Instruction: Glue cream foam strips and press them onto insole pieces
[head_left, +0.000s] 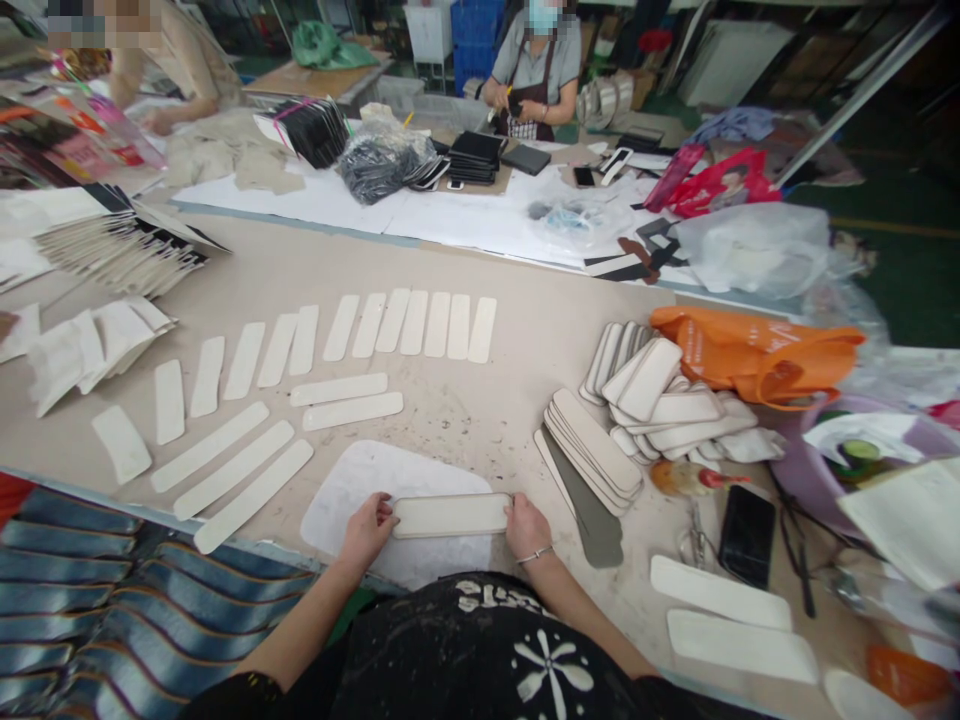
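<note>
Between my two hands lies a long cream strip (451,516) with rounded corners and a darker edge, over a white sheet (352,480) at the table's front. My left hand (369,526) pinches its left end, thumb and fingers together. At the right end my right hand (526,524), with a bracelet on the wrist, grips it the same way. Just right of that hand rests a fanned stack of cream strips (592,450), beside dark grey strips (581,510). Further left, several loose cream strips (247,470) lie spread over the table.
Piled cream pieces (660,390) sit by an orange bag (757,350) and a purple basin (817,470) on the right. A black phone (747,536) and scissors (697,545) lie nearby. Blue curved pieces (172,620) are below left. Two people work across the table.
</note>
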